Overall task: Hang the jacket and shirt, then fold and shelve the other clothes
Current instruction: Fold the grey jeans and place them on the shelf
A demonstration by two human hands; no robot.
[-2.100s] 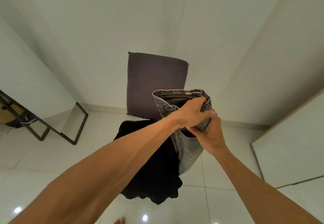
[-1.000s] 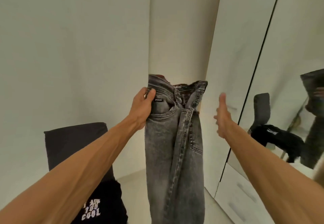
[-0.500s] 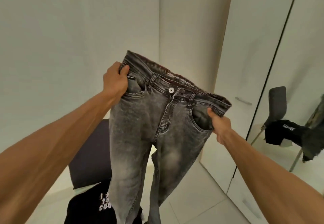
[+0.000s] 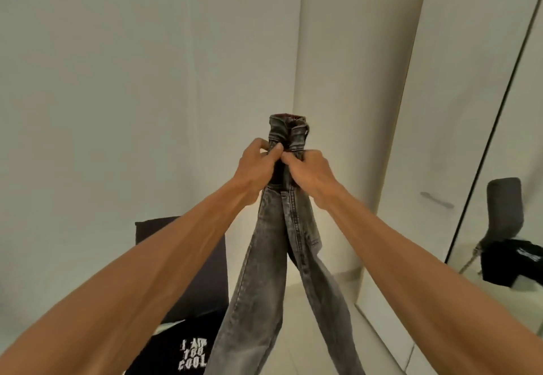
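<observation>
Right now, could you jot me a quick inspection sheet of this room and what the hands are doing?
Surface: pale tiled floor; no table seen.
Job's things: grey jeans held up, waist folded together, legs hanging; black printed T-shirt below.
Clutter: dark cushion against the wall.
Grippers: left hand and right hand both clamp the waistband, touching.
Cables: nothing seen.
Surroundings: white wardrobe door, mirror reflecting a chair.

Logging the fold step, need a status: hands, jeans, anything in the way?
Left hand and right hand both shut on the jeans at the waistband, held up together. Legs hang free, splayed. Black printed shirt below; nothing blocking.
</observation>
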